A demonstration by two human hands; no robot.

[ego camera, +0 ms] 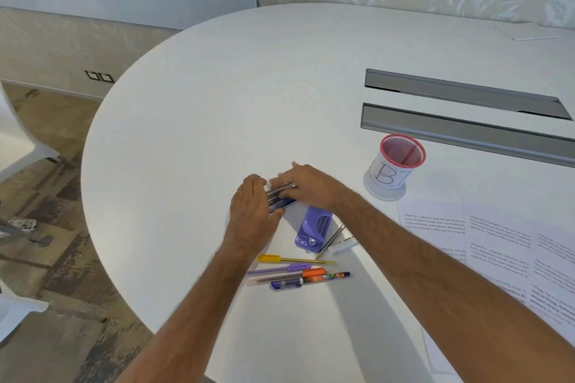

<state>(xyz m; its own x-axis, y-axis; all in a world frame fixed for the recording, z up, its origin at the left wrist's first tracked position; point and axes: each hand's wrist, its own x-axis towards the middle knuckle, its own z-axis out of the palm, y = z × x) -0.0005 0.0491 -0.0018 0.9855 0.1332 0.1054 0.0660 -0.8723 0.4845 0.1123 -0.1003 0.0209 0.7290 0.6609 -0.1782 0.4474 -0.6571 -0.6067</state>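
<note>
Bundle of pens (281, 197) lies on the desk (217, 102), between your two grips. Its long axis runs left to right, with the right end a little farther from you.

Left grip (252, 211): wraps the bundle's left end, thumb on the near side, fingers curled over the far side.
Right grip (308, 186): lies on top of the bundle, fingers fairly straight and pressing down. They are blurred, so this reading is tentative.

Cup (401, 165): upright, mouth up, to the right of the bundle and slightly farther away. Your right grip is the nearer one. My judgement is that the bundle must be tipped on end to go in.

The path to the cup looks like bare desk.
Punch (312, 230): just on the near side of the bundle, under your right wrist, so mind it when lifting.
Pencil (333, 238): beside the punch.
Loose pens (298, 274): nearer you, not yet gathered.
Papers (466, 242): on the near right.
</note>
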